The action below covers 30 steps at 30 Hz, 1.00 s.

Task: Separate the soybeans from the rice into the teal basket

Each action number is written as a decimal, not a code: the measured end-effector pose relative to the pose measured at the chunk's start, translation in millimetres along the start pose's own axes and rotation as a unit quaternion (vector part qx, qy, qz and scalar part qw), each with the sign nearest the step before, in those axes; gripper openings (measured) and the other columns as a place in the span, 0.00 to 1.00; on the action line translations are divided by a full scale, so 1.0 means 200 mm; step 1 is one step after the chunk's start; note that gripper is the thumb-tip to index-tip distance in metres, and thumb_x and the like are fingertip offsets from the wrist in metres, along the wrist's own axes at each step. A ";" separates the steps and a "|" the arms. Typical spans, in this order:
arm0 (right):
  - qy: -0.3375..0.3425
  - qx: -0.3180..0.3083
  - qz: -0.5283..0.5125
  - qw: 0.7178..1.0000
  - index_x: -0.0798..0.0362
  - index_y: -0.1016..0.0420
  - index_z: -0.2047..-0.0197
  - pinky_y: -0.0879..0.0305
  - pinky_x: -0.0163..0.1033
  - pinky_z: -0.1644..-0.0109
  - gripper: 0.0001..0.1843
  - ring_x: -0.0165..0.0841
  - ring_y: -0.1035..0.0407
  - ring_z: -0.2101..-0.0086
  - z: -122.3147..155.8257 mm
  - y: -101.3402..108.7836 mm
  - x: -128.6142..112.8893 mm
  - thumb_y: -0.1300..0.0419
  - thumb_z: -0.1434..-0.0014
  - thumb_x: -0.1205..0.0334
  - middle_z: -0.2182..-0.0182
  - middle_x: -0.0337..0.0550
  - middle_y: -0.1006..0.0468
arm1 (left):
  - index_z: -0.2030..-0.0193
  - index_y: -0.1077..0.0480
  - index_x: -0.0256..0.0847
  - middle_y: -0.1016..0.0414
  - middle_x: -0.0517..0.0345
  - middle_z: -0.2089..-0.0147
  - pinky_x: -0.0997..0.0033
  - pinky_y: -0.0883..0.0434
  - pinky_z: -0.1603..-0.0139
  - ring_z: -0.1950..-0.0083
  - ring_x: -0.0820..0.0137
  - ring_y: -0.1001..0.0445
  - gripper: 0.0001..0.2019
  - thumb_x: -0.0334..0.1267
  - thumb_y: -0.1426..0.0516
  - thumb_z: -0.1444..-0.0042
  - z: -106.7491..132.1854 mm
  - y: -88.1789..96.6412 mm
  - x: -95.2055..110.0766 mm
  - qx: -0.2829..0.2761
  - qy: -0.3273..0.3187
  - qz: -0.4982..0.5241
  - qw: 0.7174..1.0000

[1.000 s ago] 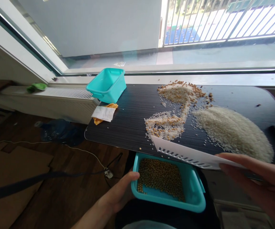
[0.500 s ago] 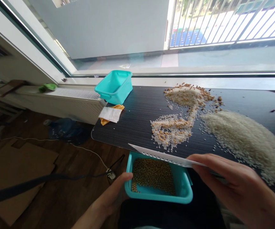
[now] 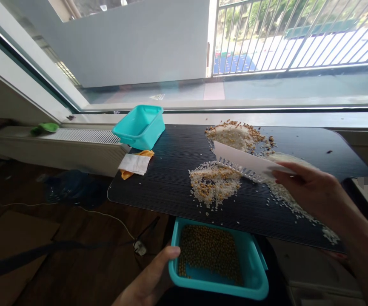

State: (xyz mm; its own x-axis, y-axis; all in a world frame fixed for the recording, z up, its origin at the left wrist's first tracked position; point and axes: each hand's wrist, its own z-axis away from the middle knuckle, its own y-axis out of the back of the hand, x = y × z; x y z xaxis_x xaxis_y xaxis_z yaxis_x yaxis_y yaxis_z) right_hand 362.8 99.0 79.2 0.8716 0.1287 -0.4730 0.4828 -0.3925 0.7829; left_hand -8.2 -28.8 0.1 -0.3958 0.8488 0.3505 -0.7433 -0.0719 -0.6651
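Observation:
My left hand grips the left side of a turquoise plastic tub, thumb over its rim. Inside the tub lie many round, tan-green dried peas or beans. In my right hand is a thin white comb-like scraper, its notched edge facing down toward me. The scraper is over the table, between a small spread of rice mixed with yellow-brown grains and a larger mixed heap behind. Part of a white rice pile is hidden behind my right hand.
The dark table runs along the window. At its left end stand a second turquoise tub and a folded white cloth on an orange one. A radiator is to the left. A cable and a power plug lie low on the left.
My right hand has moved the scraper from above the held tub forward over the table, between the grain piles. My left hand still holds the tub, which sits slightly lower in view.

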 end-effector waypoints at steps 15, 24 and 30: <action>0.105 -0.047 -0.079 0.990 0.44 0.22 0.58 0.31 0.26 0.67 0.09 0.26 0.24 0.70 0.18 0.08 -0.14 0.42 0.39 0.55 0.66 0.32 0.18 | 0.41 0.31 0.34 0.24 0.44 0.43 0.52 0.42 0.33 0.36 0.52 0.32 0.27 0.47 0.42 0.44 -0.01 -0.12 0.01 0.007 0.006 -0.006 1.000; 0.149 -0.086 -0.094 0.981 0.41 0.25 0.57 0.31 0.23 0.62 0.08 0.23 0.24 0.67 0.22 0.14 -0.24 0.44 0.37 0.56 0.64 0.29 0.18 | 0.48 0.25 0.35 0.22 0.46 0.44 0.55 0.39 0.36 0.37 0.53 0.31 0.20 0.44 0.44 0.42 0.00 -0.15 0.01 -0.020 -0.010 0.000 1.000; 0.182 -0.045 -0.069 0.980 0.41 0.27 0.57 0.31 0.22 0.63 0.07 0.23 0.24 0.70 0.22 0.19 -0.25 0.45 0.36 0.55 0.66 0.30 0.18 | 0.39 0.32 0.36 0.23 0.46 0.43 0.56 0.39 0.35 0.38 0.54 0.31 0.24 0.45 0.46 0.40 0.00 -0.16 0.01 -0.041 -0.013 -0.013 0.999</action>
State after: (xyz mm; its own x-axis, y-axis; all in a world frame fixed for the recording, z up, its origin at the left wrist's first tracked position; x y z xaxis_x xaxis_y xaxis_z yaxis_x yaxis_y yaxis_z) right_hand 334.7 37.6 114.9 0.7623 0.4972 -0.4145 0.5895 -0.2686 0.7618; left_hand 15.5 -24.5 21.7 -0.3917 0.8363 0.3838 -0.7066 -0.0062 -0.7076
